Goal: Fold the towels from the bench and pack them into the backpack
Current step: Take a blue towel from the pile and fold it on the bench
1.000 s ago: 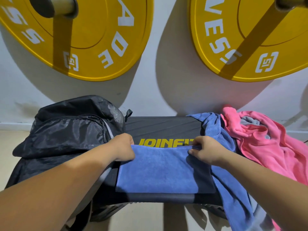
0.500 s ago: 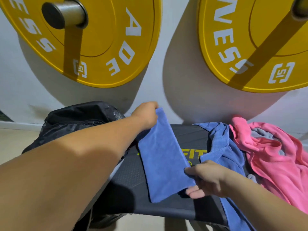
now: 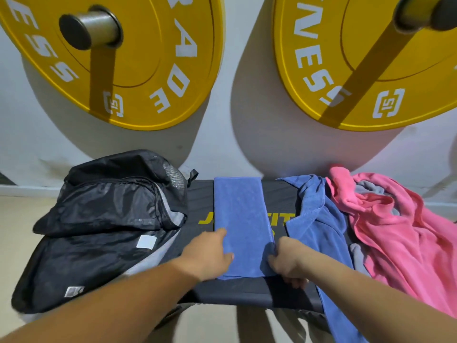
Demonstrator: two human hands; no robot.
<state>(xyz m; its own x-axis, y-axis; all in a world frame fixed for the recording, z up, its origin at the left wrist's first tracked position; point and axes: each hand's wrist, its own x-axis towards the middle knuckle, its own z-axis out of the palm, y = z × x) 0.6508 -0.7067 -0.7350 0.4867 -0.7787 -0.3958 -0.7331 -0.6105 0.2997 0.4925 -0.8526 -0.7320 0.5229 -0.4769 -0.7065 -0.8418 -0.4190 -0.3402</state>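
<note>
Folded blue towel (image 3: 241, 219) is lying lengthwise on bench (image 3: 235, 294) beside backpack (image 3: 106, 219), left hand (image 3: 210, 256) pressing its left edge with fingers extended, right hand (image 3: 288, 262) pinching its near right corner.

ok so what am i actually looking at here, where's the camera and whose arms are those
There is no machine here: those are a person's two bare arms, filmed by one wide-angle camera worn on their head, looking forward and down. On the dark bench lies a folded blue towel. The left hand rests on its near left edge, fingers fairly flat; the right hand pinches its near right edge. A black backpack sits at the bench's left end. To the right lie a loose blue towel and a pink towel, both unfolded. Two yellow weight plates hang on pegs behind.
</note>
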